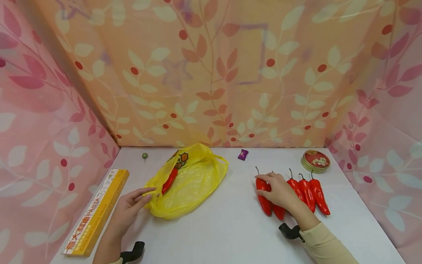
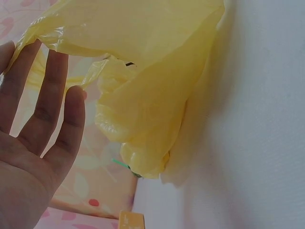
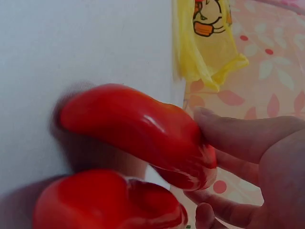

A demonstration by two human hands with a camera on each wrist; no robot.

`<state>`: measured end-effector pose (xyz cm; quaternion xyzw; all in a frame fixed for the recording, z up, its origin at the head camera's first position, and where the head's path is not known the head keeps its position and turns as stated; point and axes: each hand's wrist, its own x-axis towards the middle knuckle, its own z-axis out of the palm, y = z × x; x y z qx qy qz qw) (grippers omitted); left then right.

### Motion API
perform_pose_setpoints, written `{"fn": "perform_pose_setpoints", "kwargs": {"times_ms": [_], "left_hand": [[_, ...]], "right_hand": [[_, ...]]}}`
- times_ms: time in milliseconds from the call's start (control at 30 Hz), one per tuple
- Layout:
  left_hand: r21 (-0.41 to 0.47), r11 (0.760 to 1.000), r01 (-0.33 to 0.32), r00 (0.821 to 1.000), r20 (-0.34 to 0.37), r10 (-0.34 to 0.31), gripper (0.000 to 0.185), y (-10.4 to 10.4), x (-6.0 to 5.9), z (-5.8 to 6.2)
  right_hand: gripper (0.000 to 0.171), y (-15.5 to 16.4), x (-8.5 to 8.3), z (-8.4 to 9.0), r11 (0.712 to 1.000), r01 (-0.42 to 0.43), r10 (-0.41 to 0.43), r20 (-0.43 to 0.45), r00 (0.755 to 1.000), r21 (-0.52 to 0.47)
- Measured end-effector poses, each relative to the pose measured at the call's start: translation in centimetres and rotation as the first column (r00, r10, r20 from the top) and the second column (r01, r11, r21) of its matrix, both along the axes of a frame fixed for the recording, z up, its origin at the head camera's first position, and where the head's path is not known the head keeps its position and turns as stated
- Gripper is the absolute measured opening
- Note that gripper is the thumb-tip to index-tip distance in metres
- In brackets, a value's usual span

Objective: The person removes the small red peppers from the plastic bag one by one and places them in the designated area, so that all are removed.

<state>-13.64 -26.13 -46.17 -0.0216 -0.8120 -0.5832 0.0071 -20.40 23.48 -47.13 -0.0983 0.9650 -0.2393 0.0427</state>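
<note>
My left hand (image 1: 130,207) pinches the near left edge of a yellow plastic bag (image 1: 194,187), its mouth spread wide. One red chili pepper (image 1: 169,181) lies inside, by the bag's left side. In the left wrist view, the fingers (image 2: 52,95) hold up the bag's thin rim. Over at the right, my right hand (image 1: 277,189) grips a glossy red chili pepper (image 3: 138,124) near its stem end, thumb on one side. Right beside it is a second pepper (image 3: 105,202), partly under the hand in the head view. Three more peppers (image 1: 306,192) lie in a row further right.
A long yellow and white pasta box (image 1: 95,212) lies along the left edge. Near the back are a small green ball-like thing (image 1: 144,156), a purple wrapped candy (image 1: 243,154) and a round red-lidded tin (image 1: 315,161). Flowered cloth walls (image 1: 211,73) enclose the white table.
</note>
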Motion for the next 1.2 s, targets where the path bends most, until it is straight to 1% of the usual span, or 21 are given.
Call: {"fn": "perform_pose_setpoints", "kwargs": {"times_ms": [133,300,533,633,733,867,967,1033,1200], "left_hand": [[-0.002,1.0,-0.002,1.0,0.004,0.002,0.038,0.0,0.0,0.0],[0.0,1.0,-0.001,1.0,0.012,0.001,0.038,0.0,0.0,0.0],[0.005,1.0,-0.009,1.0,0.022,0.009,0.038,0.1,-0.1,0.0],[0.005,1.0,-0.009,1.0,0.026,0.009,0.038,0.2,-0.1,0.0],[0.003,1.0,-0.01,1.0,0.028,0.009,0.038,0.2,-0.2,0.1],[0.004,1.0,-0.009,1.0,0.024,0.008,0.038,0.2,-0.2,0.1],[0.006,1.0,-0.011,1.0,0.024,0.011,0.039,0.2,-0.2,0.1],[0.008,1.0,-0.014,1.0,0.027,0.013,0.039,0.2,-0.2,0.1],[0.0,1.0,-0.006,1.0,0.012,0.006,0.039,0.0,-0.2,-0.1]], "right_hand": [[0.06,0.4,-0.3,-0.5,1.0,-0.025,0.025,-0.025,0.999,0.004],[0.062,0.6,-0.4,-0.9,0.999,-0.031,0.031,-0.017,0.999,0.009],[0.062,0.8,-0.5,-0.7,0.998,-0.041,0.043,-0.039,0.998,0.054],[0.059,0.9,-0.5,-0.4,0.998,-0.043,0.046,-0.05,0.998,0.056],[0.057,1.0,-0.5,0.1,0.999,-0.036,0.037,-0.064,0.997,0.016],[0.053,0.7,-0.5,1.0,0.997,-0.053,0.046,-0.127,0.991,-0.055],[0.05,-0.1,-0.7,2.0,0.991,-0.085,0.066,-0.178,0.982,-0.103],[0.049,-0.9,-0.9,2.7,0.985,-0.114,0.087,-0.196,0.977,-0.133],[0.048,-3.8,-1.7,4.4,0.957,-0.196,0.154,-0.195,0.969,-0.214]]}}
